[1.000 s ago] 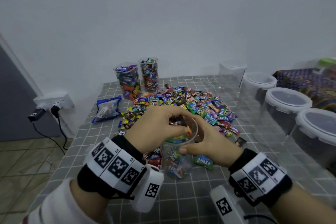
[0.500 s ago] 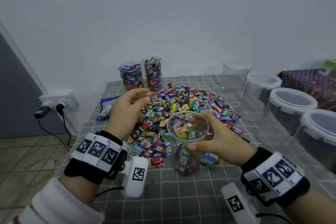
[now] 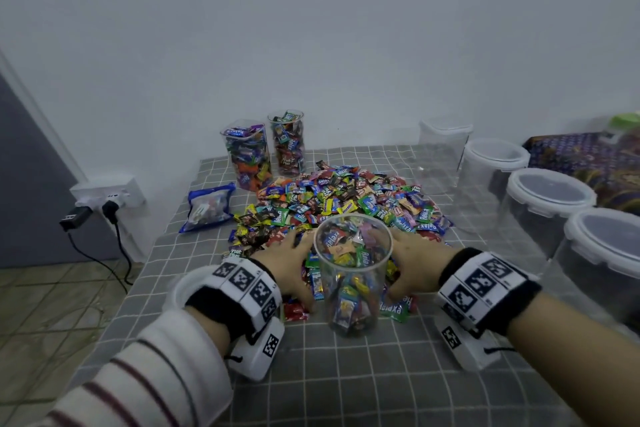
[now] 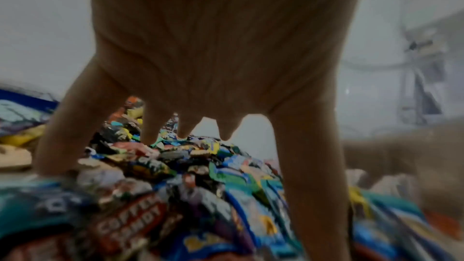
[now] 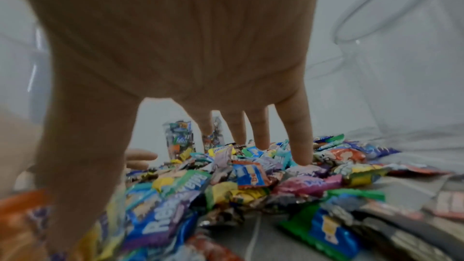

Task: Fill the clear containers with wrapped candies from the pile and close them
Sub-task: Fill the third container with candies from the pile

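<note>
On grey checked tablecloth, candy pile against white wall.

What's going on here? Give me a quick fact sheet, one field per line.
Surface: table with grey checked cloth
Candy pile: loose wrapped candies, mid-table
Near jar: clear, open, partly filled, standing upright
Left hand: fingers spread, on the candies left of the jar
Right hand: fingers spread, on the candies right of the jar
Filled jars: two at the back
Empty containers: row along the right, some lidded

Head view is looking down, forward over the candy pile; both wrist views are skimming it close, beneath spread fingers.
</note>
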{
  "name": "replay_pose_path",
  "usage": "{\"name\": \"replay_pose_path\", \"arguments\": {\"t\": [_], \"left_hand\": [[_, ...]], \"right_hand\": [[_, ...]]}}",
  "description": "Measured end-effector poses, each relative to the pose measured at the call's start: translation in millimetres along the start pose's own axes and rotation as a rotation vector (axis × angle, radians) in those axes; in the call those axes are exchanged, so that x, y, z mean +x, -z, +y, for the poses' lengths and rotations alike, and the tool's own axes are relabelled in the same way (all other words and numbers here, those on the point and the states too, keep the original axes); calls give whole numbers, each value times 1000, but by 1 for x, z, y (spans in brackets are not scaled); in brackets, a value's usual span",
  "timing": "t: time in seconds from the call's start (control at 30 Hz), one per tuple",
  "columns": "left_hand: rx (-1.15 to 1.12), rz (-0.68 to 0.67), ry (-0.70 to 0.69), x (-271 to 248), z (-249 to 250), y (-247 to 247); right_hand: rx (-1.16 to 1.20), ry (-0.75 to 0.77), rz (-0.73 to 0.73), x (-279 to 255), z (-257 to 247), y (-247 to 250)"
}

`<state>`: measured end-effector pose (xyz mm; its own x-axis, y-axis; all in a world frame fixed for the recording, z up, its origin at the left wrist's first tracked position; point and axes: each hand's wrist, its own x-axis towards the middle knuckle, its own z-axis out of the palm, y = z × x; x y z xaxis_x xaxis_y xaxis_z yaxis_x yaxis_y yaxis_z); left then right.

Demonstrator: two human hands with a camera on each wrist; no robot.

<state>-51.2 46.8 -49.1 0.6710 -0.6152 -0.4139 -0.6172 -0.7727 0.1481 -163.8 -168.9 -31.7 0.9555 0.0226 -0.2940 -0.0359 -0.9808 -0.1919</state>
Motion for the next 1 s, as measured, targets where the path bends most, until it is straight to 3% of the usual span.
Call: {"name": "replay_pose_path", "arguments": {"t": [0.1,0.23,0.57,0.7,1.0], "left_hand": [[101,-27,21,10,3,-6],[107,29,8,17,5,-5],[166,108,-112,32,11,0],[245,170,-72,24,20,7],[154,291,25,30,20,9]], "right_hand": [[-149,-7,-72,13,0,-9],[-233,-47,-44,20,-6,-9],[-128,22,30,39,-12,0],[-59,2,50,36,-15,7],[-77,-21,141,31,-17,12]]}}
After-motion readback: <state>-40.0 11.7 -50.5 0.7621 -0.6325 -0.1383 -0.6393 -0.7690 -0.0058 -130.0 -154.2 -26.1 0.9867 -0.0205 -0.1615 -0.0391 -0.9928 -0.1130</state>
